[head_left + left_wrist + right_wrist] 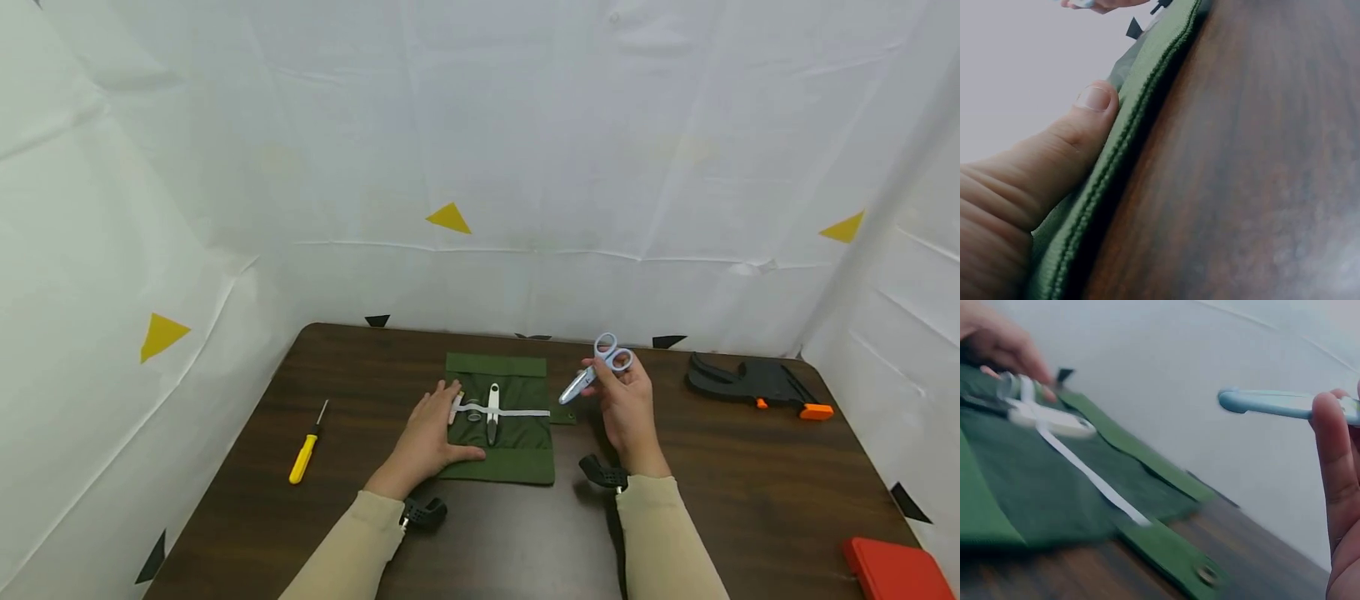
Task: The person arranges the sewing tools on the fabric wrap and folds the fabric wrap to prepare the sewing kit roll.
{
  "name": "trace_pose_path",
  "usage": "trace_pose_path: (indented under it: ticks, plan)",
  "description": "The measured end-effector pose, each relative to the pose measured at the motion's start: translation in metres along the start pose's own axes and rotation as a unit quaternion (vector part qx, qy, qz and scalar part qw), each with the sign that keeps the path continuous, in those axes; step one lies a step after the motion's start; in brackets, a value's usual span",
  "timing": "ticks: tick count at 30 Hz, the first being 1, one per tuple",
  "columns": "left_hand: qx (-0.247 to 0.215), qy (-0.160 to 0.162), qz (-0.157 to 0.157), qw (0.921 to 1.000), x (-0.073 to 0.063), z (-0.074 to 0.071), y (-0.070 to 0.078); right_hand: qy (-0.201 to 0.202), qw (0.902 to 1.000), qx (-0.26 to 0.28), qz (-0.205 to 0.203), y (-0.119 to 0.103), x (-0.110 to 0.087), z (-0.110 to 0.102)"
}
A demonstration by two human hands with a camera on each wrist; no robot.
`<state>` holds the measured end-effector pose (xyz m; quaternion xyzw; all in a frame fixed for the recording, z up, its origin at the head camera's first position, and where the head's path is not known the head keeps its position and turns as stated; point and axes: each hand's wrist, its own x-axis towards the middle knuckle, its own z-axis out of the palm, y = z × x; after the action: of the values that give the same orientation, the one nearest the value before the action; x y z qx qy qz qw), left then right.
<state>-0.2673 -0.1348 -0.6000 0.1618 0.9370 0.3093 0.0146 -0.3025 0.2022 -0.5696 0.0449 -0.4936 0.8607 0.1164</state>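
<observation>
A green fabric tool roll (pixel 517 467) lies unfolded on the table. My left hand (pixel 429 435) rests on its left side, fingers extended, and the thumb (pixel 1075 134) presses near the front edge. In my right hand (pixel 628 410), above and right of the roll, I hold small scissors (pixel 579 386) with light blue handles, pointing down-left. A white elastic strap (pixel 528 413) crosses the roll. Under it sit a white-handled tool (pixel 493 397) with a dark blade and a round metallic item (pixel 473 415). A small pale item (pixel 455 407) beside my left fingers is partly hidden.
A yellow-handled screwdriver (pixel 303 458) lies at the left of the brown table (pixel 750 483). At the back right is a black clamp-like tool (pixel 750 382) with orange parts. A red case (pixel 900 571) sits at the front right corner. White sheeting surrounds the table.
</observation>
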Motion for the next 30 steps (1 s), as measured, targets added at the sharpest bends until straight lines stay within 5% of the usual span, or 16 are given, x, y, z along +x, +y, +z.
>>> trace_pose_path:
  ticks: [10, 20, 30]
  plan:
    - [-0.009, -0.001, -0.012, 0.9999, 0.000, 0.001, 0.002, -0.085, 0.9950, 0.046, 0.024, 0.028, -0.012, 0.036]
    - [0.008, -0.006, 0.008, 0.9999, -0.001, 0.005, 0.002, -0.092, 0.9932, -0.057, 0.044, 0.036, -0.016, 0.031]
    - [-0.022, -0.008, -0.001, 0.9997, -0.001, 0.000, 0.002, -0.098, 0.9922, -0.059, 0.051, 0.037, -0.011, 0.031]
